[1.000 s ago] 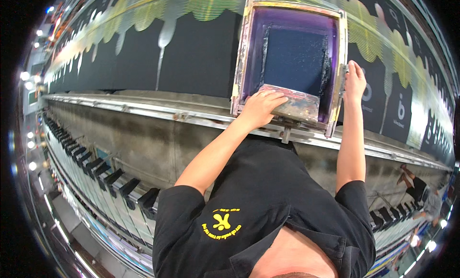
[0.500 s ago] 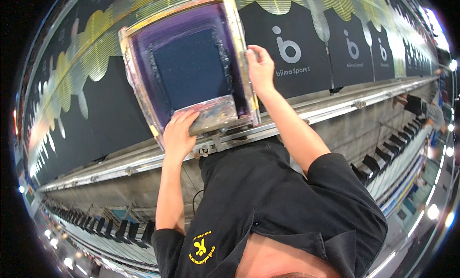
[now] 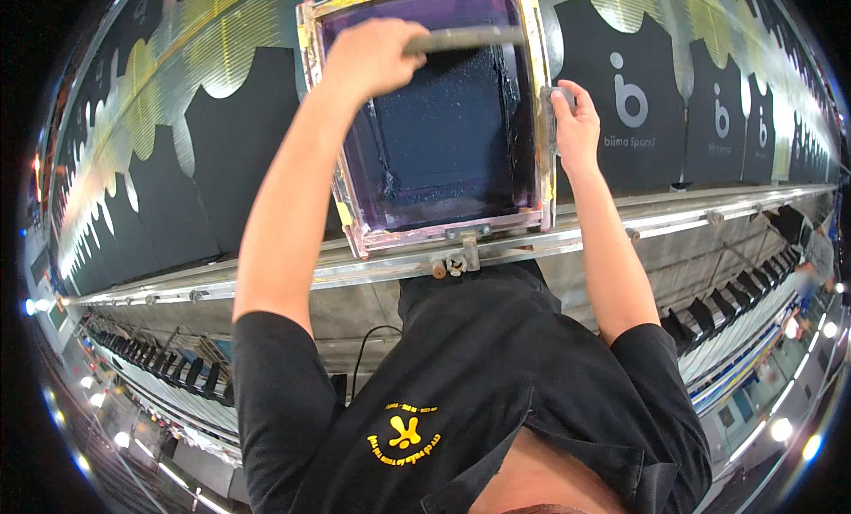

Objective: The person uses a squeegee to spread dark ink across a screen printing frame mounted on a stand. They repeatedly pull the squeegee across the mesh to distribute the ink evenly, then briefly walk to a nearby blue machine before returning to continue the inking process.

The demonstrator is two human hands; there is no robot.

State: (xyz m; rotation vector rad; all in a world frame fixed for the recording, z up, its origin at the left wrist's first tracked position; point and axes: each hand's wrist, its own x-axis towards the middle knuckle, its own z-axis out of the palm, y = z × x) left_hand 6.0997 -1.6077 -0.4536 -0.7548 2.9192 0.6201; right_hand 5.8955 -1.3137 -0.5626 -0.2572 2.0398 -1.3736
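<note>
Left to right: the left hand [image 3: 372, 58] is at the far end of the printing screen [image 3: 434, 115], its fingers wrapped tight around the grey handle of a squeegee [image 3: 465, 39] that runs out to the right of the knuckles, across the top of the purple mesh. The dark ink-wet patch of mesh lies just below those fingers, toward the person, and it reads as evenly coated down to the near frame bar. Judging from that, the squeegee sits at one end of its run. Whether this pass is finished or only starting cannot be told.

The right hand [image 3: 574, 115] is on the right rail of the frame, fingers curled over its outer edge and clamped on it, thumb toward the mesh, steadying the screen. Beyond those fingers to the right, black fabric panels [image 3: 674, 97] with pale logos lie on the long table. To the left of the left hand, similar panels [image 3: 222, 133] show yellow-green wavy print. The near frame bar rests against a metal rail [image 3: 620, 230].
</note>
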